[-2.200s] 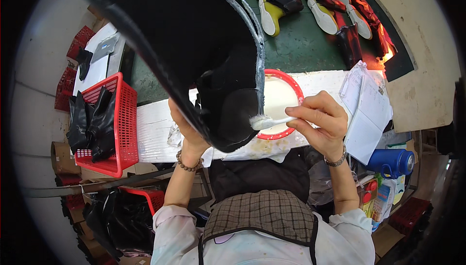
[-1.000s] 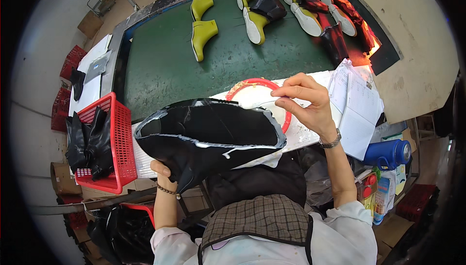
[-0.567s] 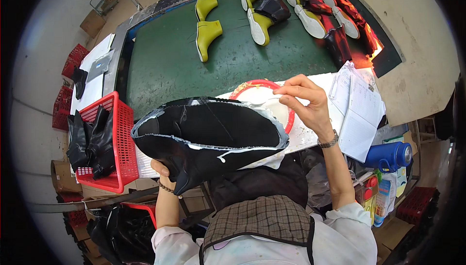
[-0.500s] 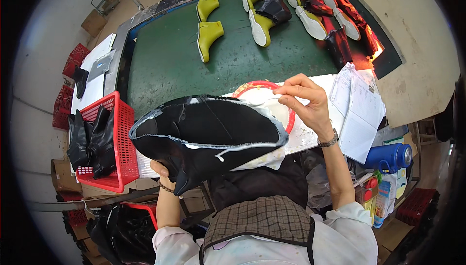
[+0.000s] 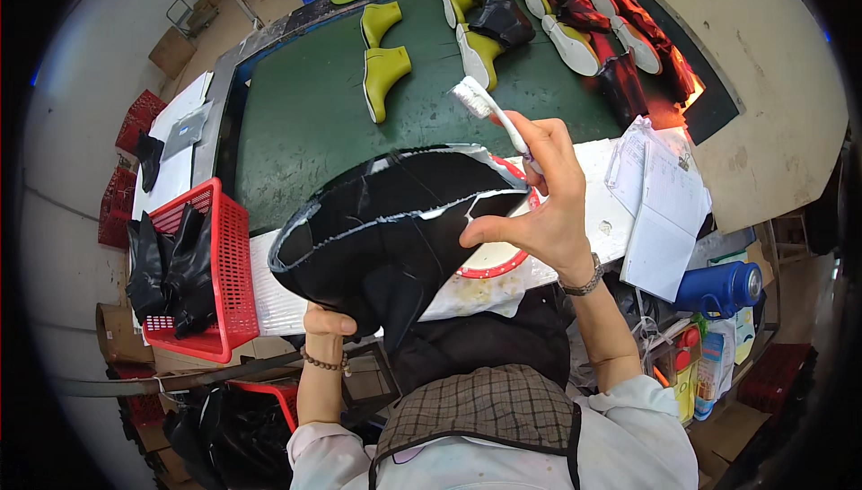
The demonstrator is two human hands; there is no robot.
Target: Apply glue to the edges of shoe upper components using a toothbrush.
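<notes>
My left hand (image 5: 329, 321) grips a black boot upper (image 5: 355, 279) from below, at its near left side. The upper's open edge faces up, with whitish glue smeared along it. In my right hand (image 5: 558, 207) a white toothbrush (image 5: 510, 129) is held between the fingers, its bristles raised above the upper. The right thumb reaches down to the upper's right end, where a thin white strand hangs near its tip. Partly hidden behind the upper and my right hand is a red-rimmed dish (image 5: 494, 272) with white stuff in it.
Yellow-green boot lasts (image 5: 386, 73) stand on the green worktable (image 5: 296, 122), some with black uppers, under a red glow at right. A red basket (image 5: 235, 266) of black uppers is at left. Papers (image 5: 660, 239) and a blue flask (image 5: 718, 290) lie at right. Someone's arm shows at the far edge.
The upper has tilted and shifted, its right end now higher. My right hand has moved down and left, turning so that the toothbrush now shows, bristles up. A person's arm has appeared at the far edge.
</notes>
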